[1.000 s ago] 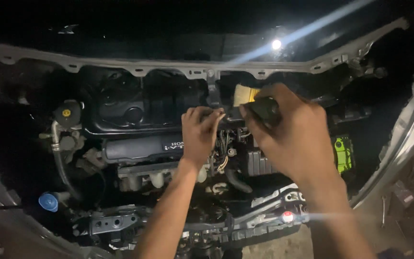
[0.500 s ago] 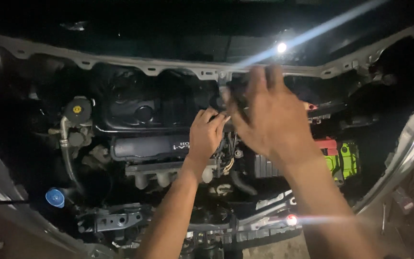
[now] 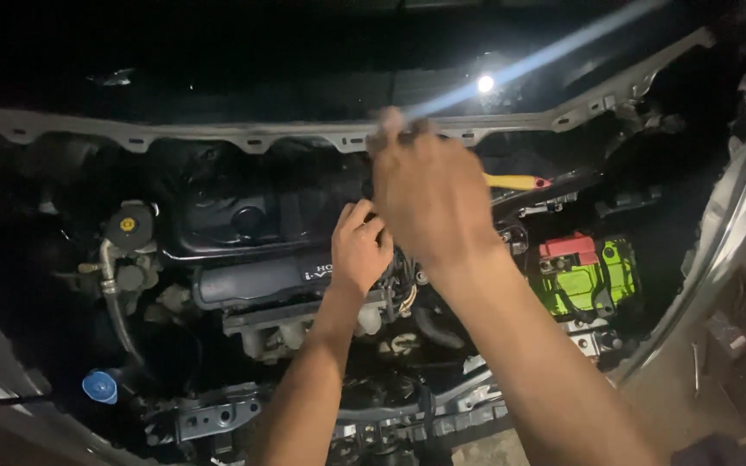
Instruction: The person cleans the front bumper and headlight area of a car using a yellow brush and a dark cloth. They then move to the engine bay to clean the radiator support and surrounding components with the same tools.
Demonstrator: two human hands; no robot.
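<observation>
- We've got both hands down in the engine bay, working at the spot just right of the black engine cover [image 3: 252,220], where a bundle of wires and connectors [image 3: 403,289] sits.
- Left hand [image 3: 360,250] is curled, fingers tucked down into that wiring area right at the cover's edge. Looks like it's gripping or holding something small there, but can't tell what, the fingers hide it.
- Right hand [image 3: 429,190] is raised above the left, back of the hand toward us, fingers bunched up top and motion-blurred. Can't tell if it's pinching anything or just loosely closed.
- Progress, as a guess: the cover is on the engine, nothing loose lying around that we can see, so whatever's being done at that connector spot looks mid-way, not finished. Both hands are busy there, no tool visible in either.
- Around it: yellow-handled tool [image 3: 515,182] resting behind the right hand on the far side of the bay, near but not touched.
- Battery [image 3: 584,276], green case w/ a red terminal cap, sits well off to the right.
- Yellow-capped reservoir [image 3: 128,226] and a blue cap [image 3: 99,386] on the left side, well apart from the hands.
- 1 bright light [image 3: 484,84] glares from beyond the open bay, rest is pretty dark.
</observation>
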